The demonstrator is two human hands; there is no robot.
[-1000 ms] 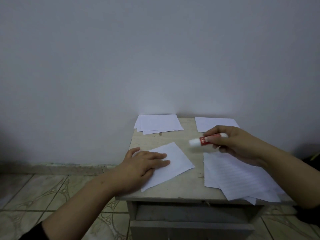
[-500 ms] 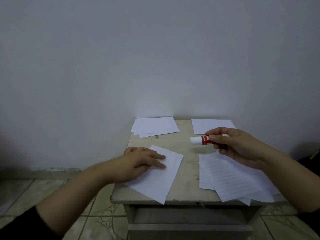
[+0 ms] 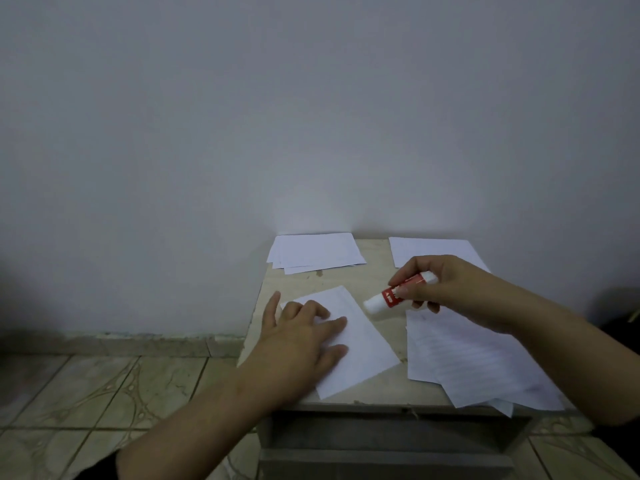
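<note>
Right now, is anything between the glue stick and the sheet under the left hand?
Nothing visible. The right hand holds the glue stick just off the upper right edge of the sheet; the left hand presses only its left part.

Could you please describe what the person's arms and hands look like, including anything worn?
The left hand and the right hand are bare: no gloves, no rings showing on the fingers. Both forearms are uncovered, without a watch. A dark sleeve shows far up the left arm.
</note>
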